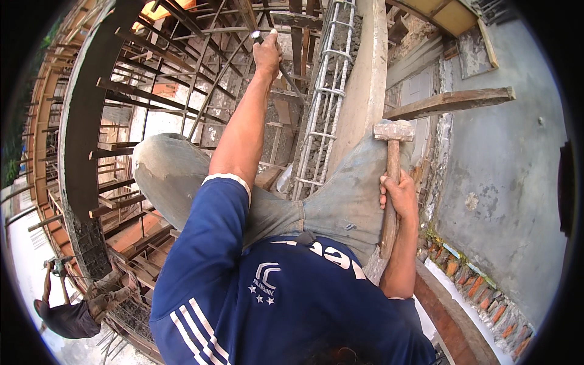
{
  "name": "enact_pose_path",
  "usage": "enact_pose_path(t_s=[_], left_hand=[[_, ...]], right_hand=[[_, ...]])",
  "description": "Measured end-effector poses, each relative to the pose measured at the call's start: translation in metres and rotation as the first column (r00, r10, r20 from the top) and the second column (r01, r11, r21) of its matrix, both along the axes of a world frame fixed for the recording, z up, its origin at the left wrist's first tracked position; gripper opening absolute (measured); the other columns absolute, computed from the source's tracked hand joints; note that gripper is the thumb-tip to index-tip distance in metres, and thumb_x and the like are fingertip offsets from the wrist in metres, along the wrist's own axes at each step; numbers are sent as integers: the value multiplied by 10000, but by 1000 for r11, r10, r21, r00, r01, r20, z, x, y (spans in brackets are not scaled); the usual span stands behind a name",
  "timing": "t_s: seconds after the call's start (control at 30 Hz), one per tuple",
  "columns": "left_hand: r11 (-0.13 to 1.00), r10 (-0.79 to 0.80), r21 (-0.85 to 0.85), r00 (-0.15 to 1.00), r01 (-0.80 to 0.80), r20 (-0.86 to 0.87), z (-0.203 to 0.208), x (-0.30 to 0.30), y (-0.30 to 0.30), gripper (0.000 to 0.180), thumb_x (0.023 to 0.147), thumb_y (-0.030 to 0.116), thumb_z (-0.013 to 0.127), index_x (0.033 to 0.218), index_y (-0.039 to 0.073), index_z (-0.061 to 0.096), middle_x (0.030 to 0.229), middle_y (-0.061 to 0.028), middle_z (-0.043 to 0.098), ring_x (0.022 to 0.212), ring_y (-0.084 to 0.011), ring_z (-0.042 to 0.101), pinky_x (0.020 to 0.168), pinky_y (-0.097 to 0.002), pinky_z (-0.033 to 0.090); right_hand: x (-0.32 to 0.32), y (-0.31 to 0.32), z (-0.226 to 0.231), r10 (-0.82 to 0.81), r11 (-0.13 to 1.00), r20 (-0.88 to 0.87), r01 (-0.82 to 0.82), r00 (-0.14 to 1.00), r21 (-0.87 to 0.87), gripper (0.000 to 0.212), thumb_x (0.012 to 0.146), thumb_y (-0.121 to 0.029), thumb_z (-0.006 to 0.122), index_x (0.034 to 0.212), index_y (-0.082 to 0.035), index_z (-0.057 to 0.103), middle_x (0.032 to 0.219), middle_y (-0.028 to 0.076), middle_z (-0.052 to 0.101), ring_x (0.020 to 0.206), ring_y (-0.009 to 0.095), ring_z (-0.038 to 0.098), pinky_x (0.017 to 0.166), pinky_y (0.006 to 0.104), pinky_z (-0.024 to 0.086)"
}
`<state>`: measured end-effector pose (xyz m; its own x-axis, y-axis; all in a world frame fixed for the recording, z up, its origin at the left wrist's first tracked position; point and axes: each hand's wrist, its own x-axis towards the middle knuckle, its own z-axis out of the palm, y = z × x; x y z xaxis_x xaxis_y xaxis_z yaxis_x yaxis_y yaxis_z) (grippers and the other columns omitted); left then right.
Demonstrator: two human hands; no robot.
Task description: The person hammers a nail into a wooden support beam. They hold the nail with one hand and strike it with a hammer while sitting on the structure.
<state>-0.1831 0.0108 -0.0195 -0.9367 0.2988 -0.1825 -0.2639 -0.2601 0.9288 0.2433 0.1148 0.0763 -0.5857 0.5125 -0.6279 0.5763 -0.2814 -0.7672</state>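
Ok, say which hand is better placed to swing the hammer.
Right, most likely: the right hand grips the hammer, while the left hand, stretched forward, holds a metal rod.

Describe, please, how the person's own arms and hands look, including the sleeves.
The left sleeve is short and dark blue, with a white edge and three white stripes near the shoulder. The right sleeve is also short and dark blue. Both forearms are bare. The left hand and right hand wear no gloves.
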Motion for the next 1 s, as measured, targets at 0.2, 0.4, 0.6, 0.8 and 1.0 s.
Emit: enact_pose_path(t_s=[0.2, 0.4, 0.6, 0.8, 1.0], left_hand=[[983, 158, 105, 984, -150, -77, -39, 52, 7, 377, 974, 243, 538, 633, 148, 410, 524, 26, 350, 442, -102, 338, 426, -284, 289], [996, -65, -67, 998, 64, 1, -30, 18, -9, 323, 949, 257, 549, 662, 125, 483, 554, 19, 421, 440, -112, 386, 410, -273, 278], [997, 81, 9, 995, -80, -52, 32, 3, -8, 479, 1000, 385, 472, 599, 192, 294, 505, 25, 271, 430, -138, 276, 478, -335, 316], [980, 178, 115, 972, -162, -152, 18, 27, 9, 425, 998, 323, 476, 631, 170, 324, 500, 18, 292, 425, -126, 291, 448, -305, 313], [958, 251, 178, 958, -225, -139, 9, 20, 6, 407, 988, 290, 471, 625, 173, 329, 497, 20, 299, 414, -123, 296, 444, -300, 327]], right_hand=[[0, -4, 3, -16, 999, -18, 15, 1000, -29, 136, 898, -130, 622, 954, -45, 532, 667, 20, 548, 470, 100, 531, 404, 267, 445], [2, 4, 3, -27, 996, -25, 25, 999, -85, 146, 888, -127, 621, 944, -24, 535, 668, 21, 554, 469, 100, 539, 412, 271, 451], [10, 6, -7, -54, 993, -124, 40, 991, -113, 147, 885, -134, 613, 931, -22, 531, 670, 16, 555, 481, 96, 549, 421, 272, 457], [11, 12, -1, -64, 988, -119, 46, 991, -149, 139, 892, -136, 615, 925, -29, 532, 669, 18, 556, 477, 97, 548, 424, 273, 461], [9, 15, -7, -58, 984, -113, 38, 992, -173, 123, 903, -119, 610, 935, -29, 533, 662, 19, 554, 473, 98, 547, 411, 277, 457]])
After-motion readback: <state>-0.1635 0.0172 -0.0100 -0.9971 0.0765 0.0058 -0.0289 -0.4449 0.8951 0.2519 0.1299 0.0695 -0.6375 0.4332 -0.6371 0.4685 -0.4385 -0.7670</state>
